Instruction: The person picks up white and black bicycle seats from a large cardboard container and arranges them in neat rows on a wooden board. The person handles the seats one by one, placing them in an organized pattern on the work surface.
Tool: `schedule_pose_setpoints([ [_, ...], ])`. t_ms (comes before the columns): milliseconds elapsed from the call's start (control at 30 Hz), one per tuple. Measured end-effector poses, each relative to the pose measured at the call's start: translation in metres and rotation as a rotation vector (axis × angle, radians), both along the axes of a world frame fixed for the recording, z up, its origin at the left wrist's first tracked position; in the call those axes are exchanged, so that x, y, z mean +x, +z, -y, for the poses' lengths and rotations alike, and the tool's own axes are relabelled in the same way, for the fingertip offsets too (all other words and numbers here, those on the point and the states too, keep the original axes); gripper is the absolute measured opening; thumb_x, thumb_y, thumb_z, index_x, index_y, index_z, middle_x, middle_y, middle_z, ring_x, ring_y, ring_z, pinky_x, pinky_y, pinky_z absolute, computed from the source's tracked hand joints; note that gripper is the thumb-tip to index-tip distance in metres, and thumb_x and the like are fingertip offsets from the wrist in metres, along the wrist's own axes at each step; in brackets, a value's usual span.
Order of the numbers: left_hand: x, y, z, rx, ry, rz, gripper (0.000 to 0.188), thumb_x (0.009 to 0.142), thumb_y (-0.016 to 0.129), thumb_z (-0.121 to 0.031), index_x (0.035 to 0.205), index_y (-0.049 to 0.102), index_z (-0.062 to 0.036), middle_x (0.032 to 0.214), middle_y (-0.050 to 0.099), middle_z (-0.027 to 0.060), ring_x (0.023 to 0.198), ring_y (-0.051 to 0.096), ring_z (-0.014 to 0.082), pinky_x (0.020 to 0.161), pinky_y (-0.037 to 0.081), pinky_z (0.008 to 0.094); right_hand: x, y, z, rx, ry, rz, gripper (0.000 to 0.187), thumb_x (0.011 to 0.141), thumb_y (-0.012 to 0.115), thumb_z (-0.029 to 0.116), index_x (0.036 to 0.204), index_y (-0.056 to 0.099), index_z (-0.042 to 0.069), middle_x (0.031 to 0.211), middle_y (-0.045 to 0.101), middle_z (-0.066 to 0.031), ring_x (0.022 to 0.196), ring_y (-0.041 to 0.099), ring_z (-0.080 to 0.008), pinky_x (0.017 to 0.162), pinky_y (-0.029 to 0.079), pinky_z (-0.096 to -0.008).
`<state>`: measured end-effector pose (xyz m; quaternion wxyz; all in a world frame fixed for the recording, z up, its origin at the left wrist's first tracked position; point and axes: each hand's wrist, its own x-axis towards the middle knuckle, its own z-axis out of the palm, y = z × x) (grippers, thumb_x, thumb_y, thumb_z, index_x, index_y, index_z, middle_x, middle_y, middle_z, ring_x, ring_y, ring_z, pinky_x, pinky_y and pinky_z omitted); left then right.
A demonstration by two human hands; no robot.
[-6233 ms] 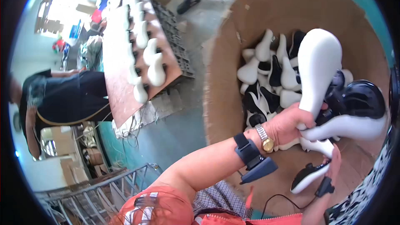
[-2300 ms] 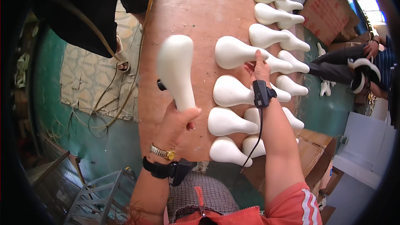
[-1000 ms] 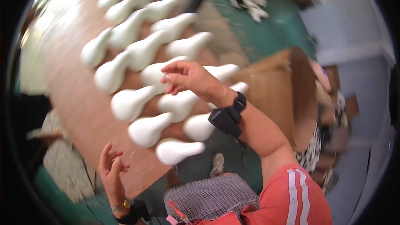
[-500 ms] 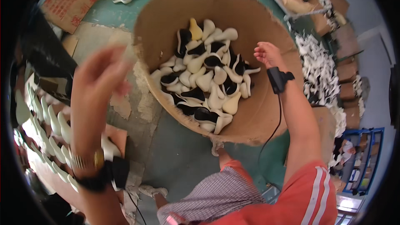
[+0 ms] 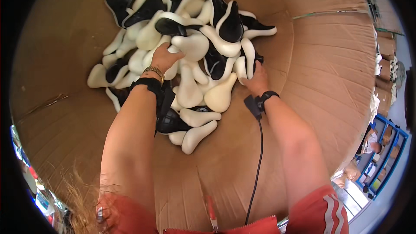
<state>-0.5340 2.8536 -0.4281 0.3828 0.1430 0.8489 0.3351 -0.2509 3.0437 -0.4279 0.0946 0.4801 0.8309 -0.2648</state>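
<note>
A heap of pale foam bicycle saddles point(image 5: 189, 87), several showing black undersides, lies in the bottom of a large cardboard bin. My left hand point(image 5: 165, 57) rests on the middle of the heap with thumb and fingers apart, touching a cream saddle point(image 5: 193, 47); some fingertips are hidden among the saddles. At the heap's right edge, my right hand point(image 5: 258, 79) closes round the lower end of a white and black saddle point(image 5: 248, 56). Its thumb lies by another white saddle's end point(image 5: 240, 66).
The bin's brown cardboard wall point(image 5: 329, 78) curves round both arms. A black cable point(image 5: 259, 164) hangs from the right wrist strap. Outside the bin at right stand a blue rack point(image 5: 385, 156) and another person point(image 5: 369, 143).
I have leaned down into the bin, so the heap looks larger. Both hands have come down onto the saddles; the left came from outside the rim, and the right has closed on a saddle.
</note>
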Motion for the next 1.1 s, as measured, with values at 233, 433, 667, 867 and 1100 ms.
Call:
schedule_pose_setpoints([
  [233, 0.011, -0.105, -0.047, -0.260, 0.075, -0.182, 0.087, 0.059, 0.063, -0.075, 0.110, 0.064, -0.0039, 0.108, 0.065, 0.0151, 0.110, 0.057, 0.0284, 0.104, 0.030, 0.0398, -0.001, -0.064, 0.011, 0.276, 0.033, -0.053, 0.078, 0.065, 0.076, 0.023, 0.132, 0.040, 0.010, 0.134, 0.032, -0.0281, 0.115, 0.040, -0.0440, 0.098, 0.034, -0.0481],
  [433, 0.001, -0.096, -0.044, 0.211, 0.143, 0.232, 0.071, 0.062, 0.073, -0.055, 0.108, 0.065, -0.0022, 0.105, 0.066, 0.0149, 0.100, 0.062, 0.0262, 0.092, 0.043, 0.0372, 0.005, -0.073, -0.002, 0.199, -0.062, -0.322, 0.049, 0.067, 0.073, 0.018, 0.110, 0.057, 0.002, 0.124, 0.044, -0.0256, 0.113, 0.042, -0.0417, 0.097, 0.036, -0.0469],
  [667, 0.059, -0.050, 0.010, 0.228, 0.302, 0.217, 0.050, 0.070, 0.074, -0.026, 0.105, 0.057, 0.0046, 0.098, 0.063, 0.0099, 0.086, 0.060, 0.0179, 0.075, 0.049, 0.0314, 0.007, -0.016, 0.008, 0.074, -0.106, -0.318, 0.048, 0.066, 0.072, 0.017, 0.108, 0.059, 0.000, 0.119, 0.050, -0.0197, 0.112, 0.047, -0.0369, 0.095, 0.040, -0.0423],
  [867, 0.013, -0.001, 0.031, 0.641, 0.722, 0.774, 0.043, 0.081, 0.062, -0.033, 0.107, 0.056, 0.0006, 0.103, 0.063, 0.0123, 0.094, 0.060, 0.0216, 0.086, 0.048, 0.0343, 0.019, -0.002, -0.010, -0.106, -0.178, -0.363, 0.049, 0.064, 0.075, 0.020, 0.106, 0.060, 0.000, 0.113, 0.054, -0.0174, 0.103, 0.053, -0.0331, 0.089, 0.044, -0.0390],
  [1100, -0.053, -0.007, -0.048, -0.013, -0.171, 0.388, 0.057, 0.061, 0.073, -0.032, 0.101, 0.060, 0.0060, 0.097, 0.065, 0.0153, 0.086, 0.064, 0.0255, 0.075, 0.052, 0.0351, 0.016, 0.037, -0.036, -0.380, -0.218, -0.180, 0.049, 0.063, 0.076, 0.017, 0.106, 0.061, 0.000, 0.104, 0.061, -0.0163, 0.095, 0.060, -0.0294, 0.084, 0.047, -0.0365],
])
